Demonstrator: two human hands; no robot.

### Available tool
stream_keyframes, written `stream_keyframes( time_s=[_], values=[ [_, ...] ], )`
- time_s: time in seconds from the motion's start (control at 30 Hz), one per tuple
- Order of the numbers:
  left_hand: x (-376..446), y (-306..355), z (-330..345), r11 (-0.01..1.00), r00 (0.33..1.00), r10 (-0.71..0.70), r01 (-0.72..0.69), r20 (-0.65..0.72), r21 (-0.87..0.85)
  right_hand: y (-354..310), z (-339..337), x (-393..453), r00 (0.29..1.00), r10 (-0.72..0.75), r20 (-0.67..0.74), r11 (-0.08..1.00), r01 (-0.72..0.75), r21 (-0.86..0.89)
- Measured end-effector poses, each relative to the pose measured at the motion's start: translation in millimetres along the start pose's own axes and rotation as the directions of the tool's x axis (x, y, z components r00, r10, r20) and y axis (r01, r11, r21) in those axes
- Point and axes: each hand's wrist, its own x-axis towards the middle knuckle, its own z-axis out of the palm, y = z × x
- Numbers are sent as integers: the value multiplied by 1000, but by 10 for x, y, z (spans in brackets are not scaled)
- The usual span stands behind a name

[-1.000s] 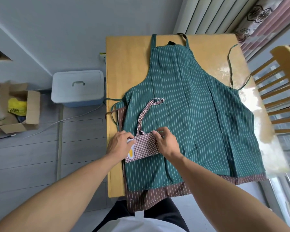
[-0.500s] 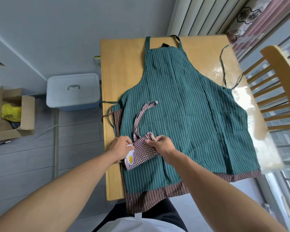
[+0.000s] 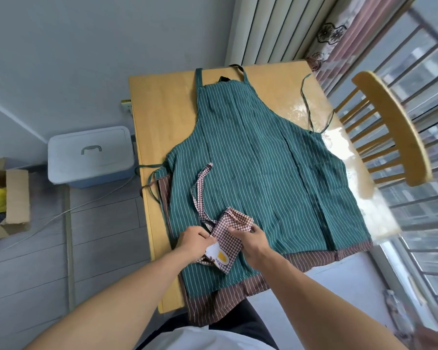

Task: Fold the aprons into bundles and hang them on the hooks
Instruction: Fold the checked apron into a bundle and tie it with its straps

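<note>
A small checked apron bundle [image 3: 229, 232], red-brown and white with a white and yellow patch, lies on top of a green striped apron [image 3: 263, 160] spread flat on the wooden table [image 3: 159, 117]. Its checked strap [image 3: 200, 188] loops away toward the far left. My left hand [image 3: 196, 242] pinches the bundle's left edge by the patch. My right hand [image 3: 250, 239] grips its right side, fingers curled on the cloth. A brown striped apron [image 3: 321, 257] lies beneath the green one, showing at the near and left edges.
A wooden chair [image 3: 395, 127] stands at the table's right, beside window bars. On the floor to the left are a pale blue lidded bin [image 3: 90, 155], a cable and an open cardboard box [image 3: 13, 200]. Curtains hang behind the table.
The bundle has been turned and lifted at its far end, now tilted diagonally. Both hands stayed on it and shifted slightly toward me. The camera view has swung to the left.
</note>
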Motion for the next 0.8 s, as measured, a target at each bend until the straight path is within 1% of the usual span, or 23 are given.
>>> stream_keyframes(
  time_s=[0.07,0.17,0.23,0.3,0.33,0.37,0.4,0.43,0.47,0.5,0.53,0.6,0.63,0.7,0.73,0.77,0.8],
  values=[
    [7,8,-2,999,1000,-9,10,29,-41,63,-7,-48,999,37,-30,999,-37,10],
    [-17,10,-2,995,998,-18,25,63,-100,108,42,-164,996,82,-45,995,-84,-54],
    [-18,-10,-24,986,993,-41,59,114,-155,95,52,-174,998,47,-30,997,-49,-56],
    [-70,18,-88,979,982,-44,79,184,-187,35,64,-197,1000,-18,-11,997,18,-77],
    [-97,50,-131,985,984,-16,46,180,-164,-8,71,-214,998,-56,-7,993,54,-106],
    [-136,98,-188,994,992,38,-26,118,-103,-54,71,-238,996,-95,-2,987,94,-134],
    [-179,164,-260,993,993,118,-118,11,-11,-119,71,-280,991,-136,8,978,136,-158],
    [-217,238,-337,972,970,226,-218,-95,83,-190,71,-322,984,-174,29,968,177,-177],
    [-252,319,-422,934,928,341,-317,-149,163,-271,73,-383,976,-208,61,956,216,-197],
    [-288,418,-512,893,895,426,-394,-132,216,-359,66,-435,966,-238,101,942,255,-216],
    [-321,517,-598,868,881,468,-444,-67,222,-450,59,-501,955,-257,145,930,285,-232],
    [-381,740,-721,871,883,465,-468,53,152,-613,41,-635,938,-257,231,916,313,-251],
    [-424,858,-763,876,882,467,-472,66,103,-688,25,-706,929,-250,274,914,319,-249],
    [-486,1061,-819,886,886,463,-463,9,31,-844,19,-842,903,-232,361,914,329,-237],
    [-487,1140,-856,898,898,439,-439,8,7,-920,26,-901,891,-220,397,913,332,-238],
    [-506,1222,-903,915,914,402,-400,52,-52,-1003,28,-958,880,-212,424,909,338,-246],
    [-521,1279,-940,926,920,367,-348,134,-149,-1072,35,-1005,869,-200,453,908,338,-247]
  ],
)
